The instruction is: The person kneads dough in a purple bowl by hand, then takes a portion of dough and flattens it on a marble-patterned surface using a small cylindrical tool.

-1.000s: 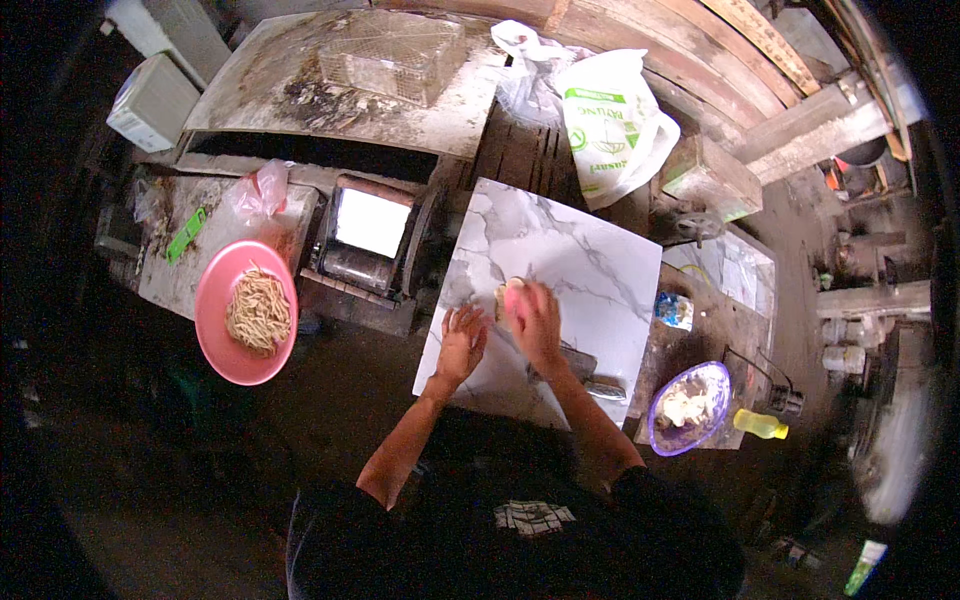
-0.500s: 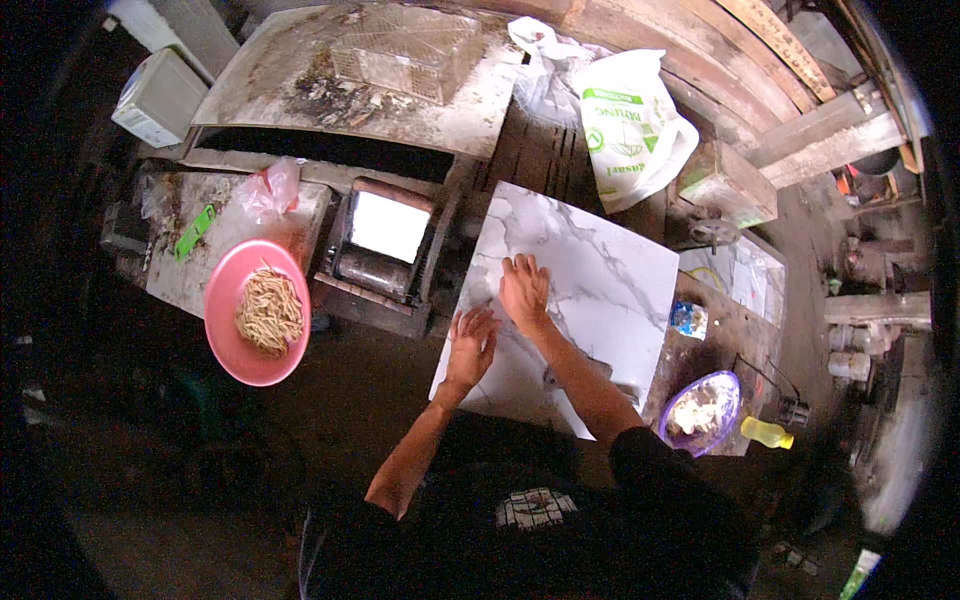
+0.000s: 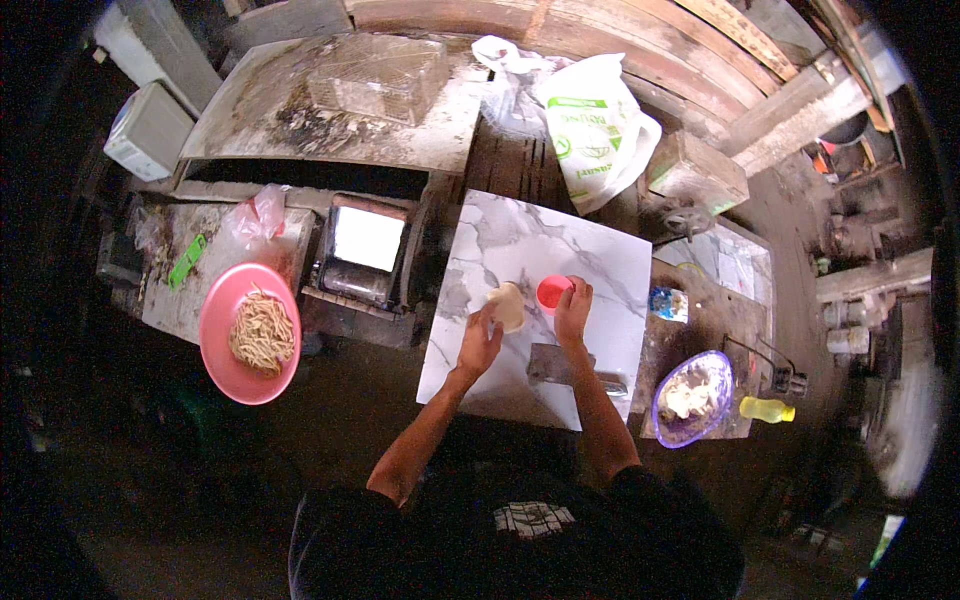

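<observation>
A flat, pale round of dough (image 3: pixel 509 308) is on the white marble-patterned board (image 3: pixel 600 240), its lower left edge in the fingers of my left hand (image 3: pixel 481 343). My right hand (image 3: pixel 573 312) grips the rim of a small red cup (image 3: pixel 551 292), whose round mouth faces up. The cup is just right of the dough. Below both hands a cleaver (image 3: pixel 562 366) with a wide dark blade lies on the board, its handle partly behind my right forearm.
Left of the board stand a roller machine (image 3: pixel 367 240) and a pink basin (image 3: pixel 213 340) of pale dough strips. On the right are a purple-rimmed bowl (image 3: pixel 722 405) of pale dough, a blue packet (image 3: pixel 668 304) and a yellow bottle (image 3: pixel 767 410). A white plastic bag (image 3: pixel 600 130) lies beyond the board.
My right hand has moved toward the right and now holds the red cup. My left hand has come slightly nearer and grips the dough's edge. Dough, cup and cleaver blade now show plainly.
</observation>
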A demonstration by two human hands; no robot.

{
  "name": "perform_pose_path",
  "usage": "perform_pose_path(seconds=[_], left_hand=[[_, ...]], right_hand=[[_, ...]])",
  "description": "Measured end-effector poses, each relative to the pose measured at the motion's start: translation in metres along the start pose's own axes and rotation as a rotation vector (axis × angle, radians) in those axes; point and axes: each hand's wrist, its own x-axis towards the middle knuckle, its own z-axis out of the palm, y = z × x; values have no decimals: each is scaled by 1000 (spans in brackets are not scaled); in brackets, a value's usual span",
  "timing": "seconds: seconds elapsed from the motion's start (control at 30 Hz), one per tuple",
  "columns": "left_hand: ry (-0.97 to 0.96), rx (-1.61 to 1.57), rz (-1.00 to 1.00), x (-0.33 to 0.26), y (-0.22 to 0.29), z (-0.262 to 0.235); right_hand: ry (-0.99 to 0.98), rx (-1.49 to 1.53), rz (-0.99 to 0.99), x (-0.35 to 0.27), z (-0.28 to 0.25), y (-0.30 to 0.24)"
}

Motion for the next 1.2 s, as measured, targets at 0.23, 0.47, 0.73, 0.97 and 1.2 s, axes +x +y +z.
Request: perform_pose_path(seconds=[0.23,0.47,0.73,0.97,1.2], left_hand=[[170,-84,-92,10,-6,11],[213,-319,-138,0,-29,19],[174,-556,-211,4,-38,22],[9,-473,-222,13,-31,6],[143,-473,-281,-4,-14,-7]], right_hand=[[2,-90,57,-5,-4,-8],[-434,167,-252,-46,10,-79],[-435,-19,-335,-55,40,-52],[-423,-34,-380,-57,37,-53],[-408,-156,-475,-59,47,-55]])
